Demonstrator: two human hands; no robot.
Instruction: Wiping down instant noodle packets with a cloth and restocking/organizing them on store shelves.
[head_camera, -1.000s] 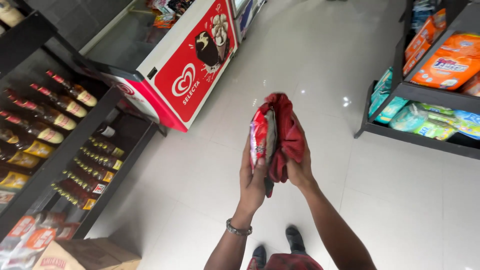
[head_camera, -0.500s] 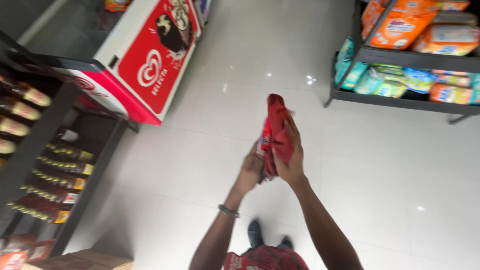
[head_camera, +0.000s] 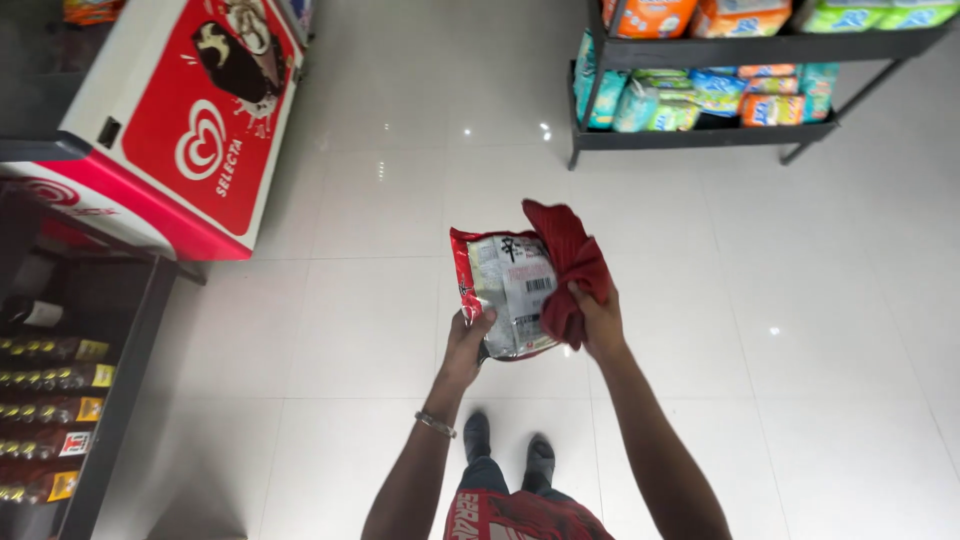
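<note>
My left hand grips the lower left corner of a red and silver food packet, its pale back side turned up towards me. My right hand clutches a bunched red cloth that lies against the packet's right edge. Both hands are held out over the white tiled floor, above my dark shoes. A metal bracelet sits on my left wrist.
A red and white freezer chest stands at the upper left. A dark shelf with rows of bottles runs along the left edge. A black shelf rack with colourful packs is at the upper right. Glossy white floor tiles stretch between them.
The packet has turned from edge-on to flat, showing its pale back. The cloth has shifted to its right side. The view has swung, with the freezer and rack sliding left and up.
</note>
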